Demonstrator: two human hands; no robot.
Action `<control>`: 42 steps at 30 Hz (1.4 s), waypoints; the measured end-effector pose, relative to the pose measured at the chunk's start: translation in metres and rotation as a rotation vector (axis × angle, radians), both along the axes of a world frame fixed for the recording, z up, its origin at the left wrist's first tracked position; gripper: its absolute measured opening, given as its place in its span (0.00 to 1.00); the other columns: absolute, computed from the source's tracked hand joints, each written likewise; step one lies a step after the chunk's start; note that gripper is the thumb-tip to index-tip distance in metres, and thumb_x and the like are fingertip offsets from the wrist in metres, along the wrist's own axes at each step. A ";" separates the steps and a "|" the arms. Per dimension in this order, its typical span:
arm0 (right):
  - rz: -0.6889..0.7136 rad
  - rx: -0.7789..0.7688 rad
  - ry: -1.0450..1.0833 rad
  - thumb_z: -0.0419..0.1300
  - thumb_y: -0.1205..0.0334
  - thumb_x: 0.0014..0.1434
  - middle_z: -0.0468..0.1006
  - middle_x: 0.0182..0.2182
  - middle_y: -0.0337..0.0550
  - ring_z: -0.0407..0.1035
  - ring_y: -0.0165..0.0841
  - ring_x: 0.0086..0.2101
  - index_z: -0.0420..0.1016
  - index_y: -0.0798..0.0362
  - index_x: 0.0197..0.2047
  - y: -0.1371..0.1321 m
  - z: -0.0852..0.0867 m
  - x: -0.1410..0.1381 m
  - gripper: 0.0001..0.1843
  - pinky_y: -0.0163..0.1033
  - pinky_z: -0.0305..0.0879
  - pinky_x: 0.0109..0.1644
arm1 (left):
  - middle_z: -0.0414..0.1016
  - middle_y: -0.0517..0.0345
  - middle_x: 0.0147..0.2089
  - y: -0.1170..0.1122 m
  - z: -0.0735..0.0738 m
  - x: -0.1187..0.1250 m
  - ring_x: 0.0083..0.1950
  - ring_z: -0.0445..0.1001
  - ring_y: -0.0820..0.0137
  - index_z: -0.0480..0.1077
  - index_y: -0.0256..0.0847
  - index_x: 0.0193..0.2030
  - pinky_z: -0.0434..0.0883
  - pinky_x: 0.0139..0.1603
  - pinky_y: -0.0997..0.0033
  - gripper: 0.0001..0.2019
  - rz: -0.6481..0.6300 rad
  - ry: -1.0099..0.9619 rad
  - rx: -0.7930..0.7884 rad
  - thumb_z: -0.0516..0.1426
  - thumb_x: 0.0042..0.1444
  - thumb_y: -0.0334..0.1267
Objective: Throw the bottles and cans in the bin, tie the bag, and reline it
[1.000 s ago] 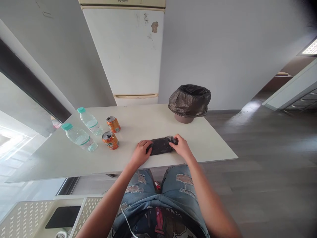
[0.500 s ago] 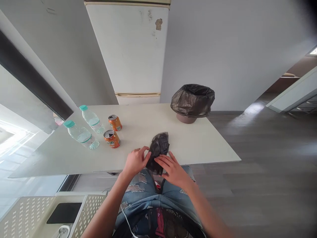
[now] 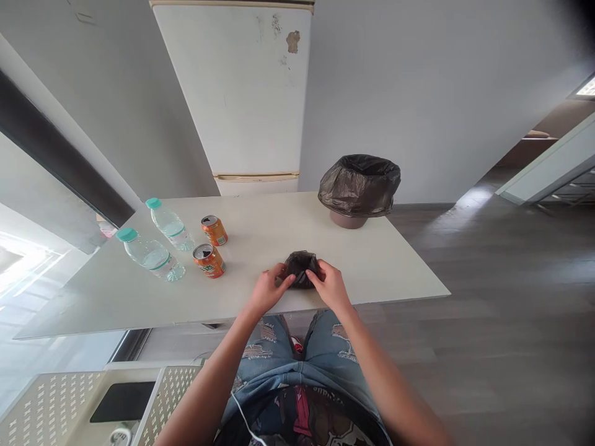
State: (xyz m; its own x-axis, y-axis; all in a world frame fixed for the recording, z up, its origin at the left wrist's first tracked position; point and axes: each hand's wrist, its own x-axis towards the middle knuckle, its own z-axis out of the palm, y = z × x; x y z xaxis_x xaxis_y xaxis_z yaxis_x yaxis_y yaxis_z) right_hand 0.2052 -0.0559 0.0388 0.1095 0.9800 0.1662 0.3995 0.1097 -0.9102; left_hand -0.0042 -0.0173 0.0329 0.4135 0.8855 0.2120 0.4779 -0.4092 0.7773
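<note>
Open lane on the table point(image 3: 264, 217) from mid far edge inward, between the cans point(image 3: 209, 262) and the bagged bin point(image 3: 359, 191); the left hand point(image 3: 269, 290), black bag point(image 3: 300, 265) and right hand point(image 3: 331, 286) block it at mid near edge. Bottles point(image 3: 155, 259) plus cans obstruct the far left corner, bin the far right; both near corners are passable.

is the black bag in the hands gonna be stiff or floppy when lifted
Probably floppy: the black bag looks like thin, wrinkled plastic, bunched between the left hand and right hand. Likely light too, since only crumpled film shows. Its shiny creases suggest it may be slightly slippery.
</note>
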 end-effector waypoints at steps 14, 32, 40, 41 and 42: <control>-0.172 0.283 -0.470 0.54 0.58 0.70 0.75 0.57 0.62 0.70 0.49 0.57 0.67 0.57 0.65 0.022 -0.010 -0.013 0.24 0.56 0.70 0.61 | 0.71 0.43 0.58 0.002 -0.013 0.028 0.55 0.71 0.54 0.66 0.42 0.65 0.71 0.57 0.53 0.20 0.265 0.400 0.382 0.57 0.68 0.37; 0.205 0.147 -0.938 0.42 0.52 0.77 0.48 0.79 0.45 0.40 0.50 0.77 0.52 0.45 0.80 0.028 -0.012 -0.036 0.31 0.75 0.36 0.76 | 0.72 0.46 0.51 0.018 -0.023 -0.014 0.53 0.72 0.56 0.73 0.41 0.50 0.71 0.58 0.54 0.15 0.363 0.279 0.282 0.48 0.67 0.24; 0.273 0.089 -0.929 0.42 0.48 0.77 0.54 0.77 0.43 0.46 0.47 0.76 0.60 0.42 0.77 0.038 -0.019 -0.037 0.30 0.68 0.40 0.78 | 0.72 0.46 0.51 0.016 -0.025 -0.011 0.52 0.72 0.57 0.73 0.41 0.50 0.70 0.57 0.55 0.16 0.357 0.330 0.257 0.48 0.66 0.23; 0.255 0.071 -0.932 0.41 0.48 0.77 0.53 0.78 0.43 0.45 0.47 0.76 0.59 0.42 0.77 0.038 -0.020 -0.031 0.30 0.67 0.39 0.78 | 0.72 0.46 0.50 0.016 -0.025 -0.012 0.51 0.72 0.57 0.73 0.42 0.49 0.70 0.56 0.55 0.16 0.358 0.332 0.252 0.48 0.66 0.23; 0.235 0.048 -0.937 0.39 0.49 0.78 0.53 0.78 0.42 0.45 0.46 0.76 0.59 0.42 0.78 0.038 -0.021 -0.024 0.31 0.67 0.39 0.78 | 0.72 0.46 0.50 0.016 -0.025 -0.013 0.51 0.72 0.57 0.74 0.42 0.49 0.70 0.56 0.56 0.16 0.358 0.333 0.248 0.48 0.65 0.23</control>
State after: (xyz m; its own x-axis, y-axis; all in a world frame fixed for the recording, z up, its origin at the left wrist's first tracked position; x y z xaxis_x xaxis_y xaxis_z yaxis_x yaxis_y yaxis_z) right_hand 0.1813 -0.0179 0.0174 -0.2858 0.9499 0.1266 0.9241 0.3081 -0.2259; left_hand -0.0171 -0.0012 0.0081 0.1755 0.9233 0.3416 0.8246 -0.3274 0.4613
